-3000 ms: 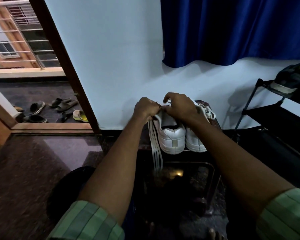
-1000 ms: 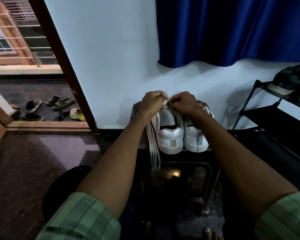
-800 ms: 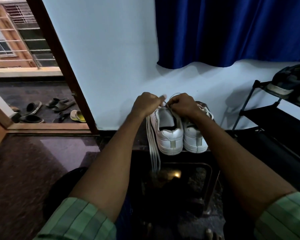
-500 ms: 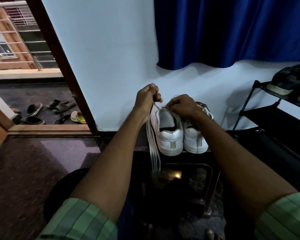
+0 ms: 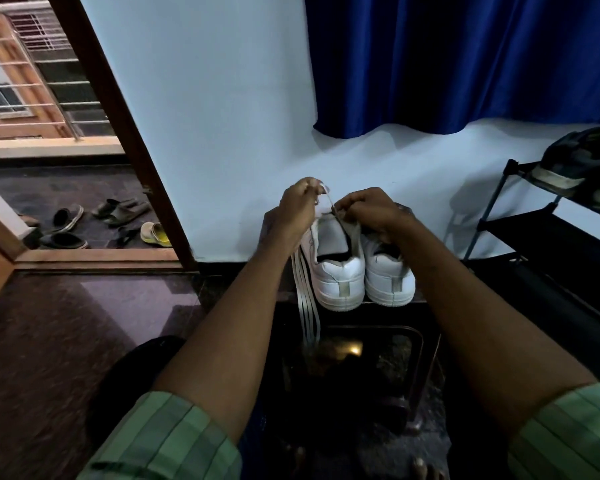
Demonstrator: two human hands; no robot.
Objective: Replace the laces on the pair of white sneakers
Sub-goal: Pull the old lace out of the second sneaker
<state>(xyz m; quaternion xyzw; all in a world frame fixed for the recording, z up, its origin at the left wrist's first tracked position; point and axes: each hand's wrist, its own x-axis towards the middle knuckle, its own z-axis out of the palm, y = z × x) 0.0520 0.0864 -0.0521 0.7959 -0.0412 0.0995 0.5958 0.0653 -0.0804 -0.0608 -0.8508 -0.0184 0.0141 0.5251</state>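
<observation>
Two white sneakers stand heel-first toward me on a small dark stool [image 5: 426, 344]: the left sneaker [image 5: 338, 271] and the right sneaker [image 5: 390, 277]. My left hand [image 5: 300, 211] is raised above the left sneaker's front and pinches a white lace [image 5: 324, 199] that runs up from the shoe. My right hand [image 5: 369, 211] holds the same lace low at the left sneaker's tongue. Loose flat white laces [image 5: 307, 306] hang over the stool's edge beside the left sneaker. The fronts of both shoes are hidden by my hands.
A black shoe rack [image 5: 548, 230] with dark shoes stands at the right. A blue curtain [image 5: 465, 57] hangs on the white wall behind. At the left an open doorway shows sandals [image 5: 118, 209] on a balcony floor. My knee [image 5: 136, 362] is below left.
My left hand has risen from the shoe's top and drawn the lace upward. My right hand has stayed at the left sneaker's tongue. The sneakers have not moved.
</observation>
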